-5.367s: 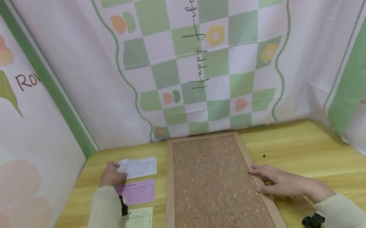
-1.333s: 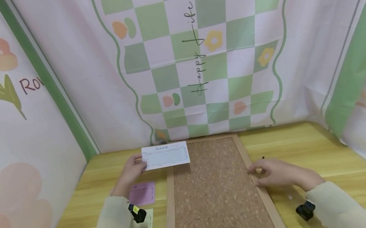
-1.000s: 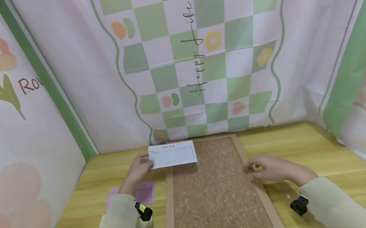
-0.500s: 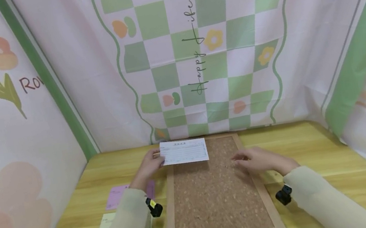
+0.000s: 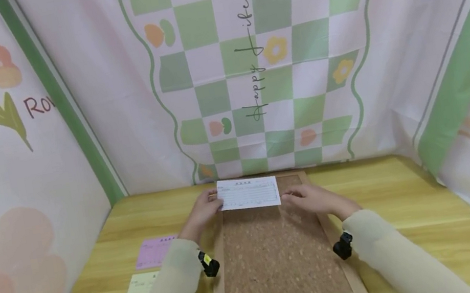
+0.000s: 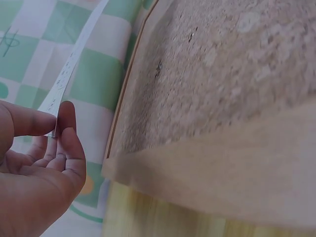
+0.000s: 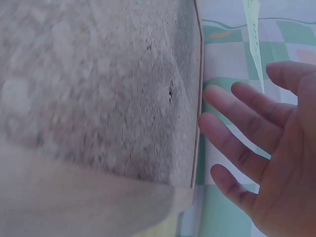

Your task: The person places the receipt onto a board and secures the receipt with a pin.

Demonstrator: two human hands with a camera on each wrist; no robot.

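at nine o'clock of the framed cork board: yellow printed slip and purple printed slip. left hand clamped, thumb and fingers, on the white printed slip, raised at the board's twelve o'clock. right hand just beside the white slip's three o'clock edge, fingers apart.

A booth-like nook, printed curtains around a wood-grain table.

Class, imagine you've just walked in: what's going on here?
A person's left hand pinches a white printed slip by one edge, above the far end of a framed cork board. The right hand is near the slip's other edge, not gripping it. A pink slip and a yellow slip lie on the table left of the board.
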